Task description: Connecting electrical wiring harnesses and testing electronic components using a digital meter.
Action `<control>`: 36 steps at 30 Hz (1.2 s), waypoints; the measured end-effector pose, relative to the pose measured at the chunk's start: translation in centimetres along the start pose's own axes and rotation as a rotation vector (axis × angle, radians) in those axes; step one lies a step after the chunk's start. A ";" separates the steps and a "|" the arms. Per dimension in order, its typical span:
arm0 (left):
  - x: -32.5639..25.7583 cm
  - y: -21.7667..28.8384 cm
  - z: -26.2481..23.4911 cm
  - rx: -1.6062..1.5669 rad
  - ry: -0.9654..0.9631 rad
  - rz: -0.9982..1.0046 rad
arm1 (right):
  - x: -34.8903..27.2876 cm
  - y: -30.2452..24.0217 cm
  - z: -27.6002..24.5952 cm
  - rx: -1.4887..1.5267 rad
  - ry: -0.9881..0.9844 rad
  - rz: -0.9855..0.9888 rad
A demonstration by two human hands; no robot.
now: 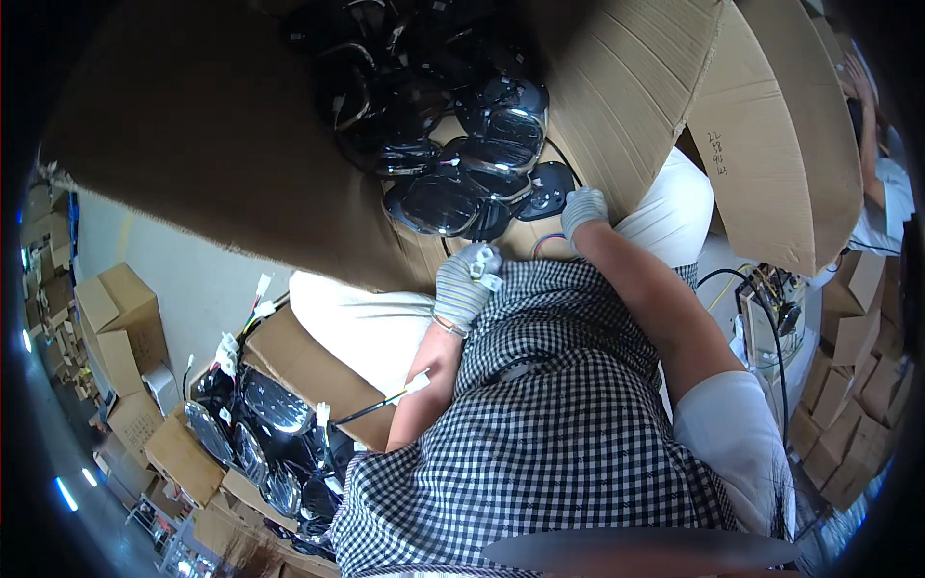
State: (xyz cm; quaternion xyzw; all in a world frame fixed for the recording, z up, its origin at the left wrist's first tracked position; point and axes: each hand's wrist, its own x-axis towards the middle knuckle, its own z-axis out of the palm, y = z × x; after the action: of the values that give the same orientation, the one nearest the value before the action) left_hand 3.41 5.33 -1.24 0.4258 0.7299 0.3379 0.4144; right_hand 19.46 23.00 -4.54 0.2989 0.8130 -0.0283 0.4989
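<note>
A big open cardboard box (626,106) in front of me holds several glossy black housings with chrome-rimmed lenses (443,197). My right hand (583,209), in a grey knit glove, reaches into the box. Its fingers rest against a dark housing (547,188) at the edge of the pile, and I cannot tell whether they grip it. Thin coloured wires (544,241) trail just below that hand. My left hand (462,287), also gloved, is closed on a small white connector (487,273) near my checked apron (559,424).
A second open box (318,371) at lower left holds more black lensed housings (270,409) with white-tagged cables. White sacks (361,323) lie under the big box. Stacked cartons (116,318) line the left and right sides. Another person (882,183) stands at far right beside a cabled device (771,313).
</note>
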 end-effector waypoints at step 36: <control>0.8 0.1 0.9 -0.454 -0.354 0.215 | -10.1 0.3 -1.1 1.319 0.214 -0.553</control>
State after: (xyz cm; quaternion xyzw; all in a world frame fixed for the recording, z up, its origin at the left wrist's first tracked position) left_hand 4.03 6.25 -1.79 0.4492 0.5029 0.4550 0.5816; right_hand 22.02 19.01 4.40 0.3222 0.7170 -0.6088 0.1067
